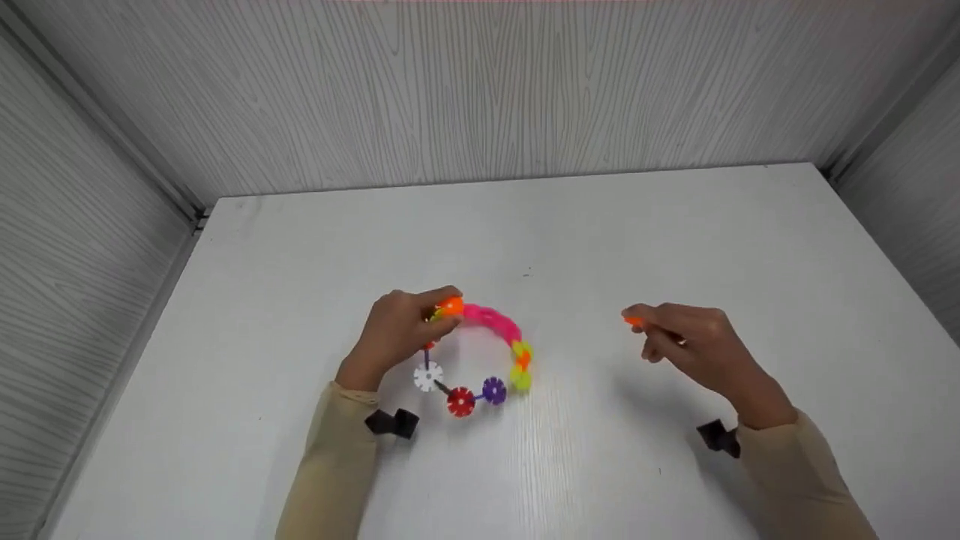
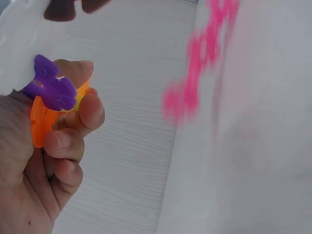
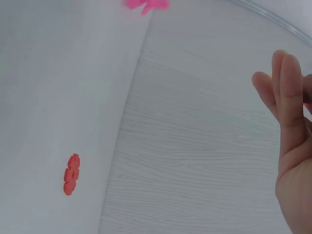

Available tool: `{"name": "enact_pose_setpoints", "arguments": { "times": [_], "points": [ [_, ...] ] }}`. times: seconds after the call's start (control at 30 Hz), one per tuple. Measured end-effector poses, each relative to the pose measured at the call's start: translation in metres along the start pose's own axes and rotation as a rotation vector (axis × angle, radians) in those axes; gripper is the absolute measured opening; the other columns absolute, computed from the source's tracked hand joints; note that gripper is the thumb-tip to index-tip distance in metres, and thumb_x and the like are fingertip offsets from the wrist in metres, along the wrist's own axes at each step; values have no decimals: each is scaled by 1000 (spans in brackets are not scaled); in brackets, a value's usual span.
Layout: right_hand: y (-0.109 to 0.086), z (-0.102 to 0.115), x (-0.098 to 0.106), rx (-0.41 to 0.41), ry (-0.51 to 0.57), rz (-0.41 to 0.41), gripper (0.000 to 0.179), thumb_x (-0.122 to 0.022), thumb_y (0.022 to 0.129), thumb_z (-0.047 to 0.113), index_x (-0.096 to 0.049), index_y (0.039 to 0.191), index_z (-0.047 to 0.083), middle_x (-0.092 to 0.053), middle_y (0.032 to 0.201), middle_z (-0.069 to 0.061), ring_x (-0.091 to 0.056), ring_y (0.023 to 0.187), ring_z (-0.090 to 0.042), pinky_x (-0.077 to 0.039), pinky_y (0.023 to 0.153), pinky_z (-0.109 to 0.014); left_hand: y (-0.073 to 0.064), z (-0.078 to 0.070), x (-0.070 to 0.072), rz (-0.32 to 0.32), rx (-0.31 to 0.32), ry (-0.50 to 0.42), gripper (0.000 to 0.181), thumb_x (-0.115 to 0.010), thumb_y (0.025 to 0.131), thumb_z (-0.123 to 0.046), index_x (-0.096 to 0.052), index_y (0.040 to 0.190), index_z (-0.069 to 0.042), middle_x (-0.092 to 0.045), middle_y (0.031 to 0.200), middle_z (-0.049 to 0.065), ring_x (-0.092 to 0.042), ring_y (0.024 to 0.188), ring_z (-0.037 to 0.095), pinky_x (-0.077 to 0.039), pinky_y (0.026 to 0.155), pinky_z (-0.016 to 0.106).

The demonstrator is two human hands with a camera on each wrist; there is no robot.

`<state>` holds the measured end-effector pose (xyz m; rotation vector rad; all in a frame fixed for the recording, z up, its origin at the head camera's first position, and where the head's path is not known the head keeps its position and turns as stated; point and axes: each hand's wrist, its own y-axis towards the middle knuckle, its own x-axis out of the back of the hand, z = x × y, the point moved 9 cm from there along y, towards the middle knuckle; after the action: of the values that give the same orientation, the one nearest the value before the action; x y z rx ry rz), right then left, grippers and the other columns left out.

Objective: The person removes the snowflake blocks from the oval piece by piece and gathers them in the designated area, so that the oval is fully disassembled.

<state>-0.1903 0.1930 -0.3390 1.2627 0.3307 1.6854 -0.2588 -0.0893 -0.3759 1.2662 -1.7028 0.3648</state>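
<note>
A curved chain of interlocking plastic snowflake discs [image 1: 491, 318] hangs from my left hand [image 1: 401, 330], which pinches an orange disc [image 1: 451, 306] at its upper left. Pink, yellow and orange discs form one side of the curve; a white disc [image 1: 428, 376], a red disc [image 1: 460, 402] and a purple disc [image 1: 494, 390] form the other. In the left wrist view, curled fingers [image 2: 68, 146] lie by orange and purple discs, and the pink stretch [image 2: 187, 92] is blurred. My right hand [image 1: 694, 337], apart from the chain, pinches a loose orange disc [image 1: 634, 321] between thumb and fingertips.
Both hands are over a white table [image 1: 600, 240]. Pale wood-grain panels [image 1: 480, 90] rise behind it and at both sides. Small dark wrist mounts [image 1: 394, 424] show at each sleeve. A red disc [image 3: 71, 174] appears low at left in the right wrist view.
</note>
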Motion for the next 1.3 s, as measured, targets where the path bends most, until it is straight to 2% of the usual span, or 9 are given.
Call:
{"name": "enact_pose_setpoints", "arguments": {
  "times": [0.07,0.17,0.3,0.37,0.57,0.7,0.97,1.13,1.3],
  "points": [
    [0,-4,-4,-8,0,30,48,-56,73,-27,-68,109,2,-66,76,-8,-59,54,-7,-50,57,-13,0,3,-3,52,30,-44,31,-69,88,-26,-69,118,-16,-40,52,-1,-33,47,9,-27,49,21],
    [0,-7,-9,-11,-2,44,43,-60,76,-24,-67,110,0,-64,75,-9,-57,53,-7,-50,58,-13,2,-2,-11,96,11,-74,36,-68,89,-30,-67,122,-15,-46,54,-2,-37,49,7,-31,51,20],
    [1,-9,-5,-44,-30,17,24,-62,87,-6,-67,110,0,-64,75,-8,-56,53,-7,-49,60,-10,4,-9,-12,61,-13,-75,33,-72,86,-26,-69,117,-14,-48,53,0,-38,50,8,-30,52,20],
    [2,-9,-4,-54,-50,21,22,-62,90,-1,-67,111,0,-65,76,-7,-56,53,-7,-49,60,-10,4,-12,-12,53,-21,-70,34,-73,85,-26,-69,117,-15,-50,54,2,-39,52,9,-31,53,20],
    [4,-9,2,-83,-76,0,43,-65,75,-21,-68,112,0,-67,77,-8,-56,53,-5,-48,59,-9,6,-12,-10,39,-22,-63,35,-73,85,-27,-69,118,-17,-55,58,2,-43,55,10,-34,56,21],
    [5,-11,5,-109,-78,-21,47,-63,75,-22,-68,116,0,-69,77,-9,-56,53,-5,-47,57,-9,6,-12,-9,29,-28,-81,38,-74,84,-28,-68,120,-19,-60,62,2,-47,57,10,-39,58,22],
    [2,-20,6,-152,-165,0,48,-69,75,-18,-64,119,0,-68,74,-7,-56,52,-6,-45,58,-6,5,-11,-14,86,-9,-101,41,-71,87,-29,-64,127,-22,-63,70,2,-52,65,13,-45,63,25],
    [-1,-29,8,-281,-174,25,45,-68,80,-12,-59,122,3,-69,77,-5,-57,54,-4,-41,52,-9,5,-8,-17,121,18,-112,43,-69,89,-28,-60,131,-23,-67,80,3,-55,72,15,-47,67,27],
    [-7,-42,10,-460,-131,50,36,-63,89,-3,-53,122,4,-72,81,-4,-55,57,1,-39,51,-16,5,-5,-19,144,49,-134,44,-67,89,-25,-55,131,-19,-70,81,5,-53,62,13,-47,63,26]
  ]
}}
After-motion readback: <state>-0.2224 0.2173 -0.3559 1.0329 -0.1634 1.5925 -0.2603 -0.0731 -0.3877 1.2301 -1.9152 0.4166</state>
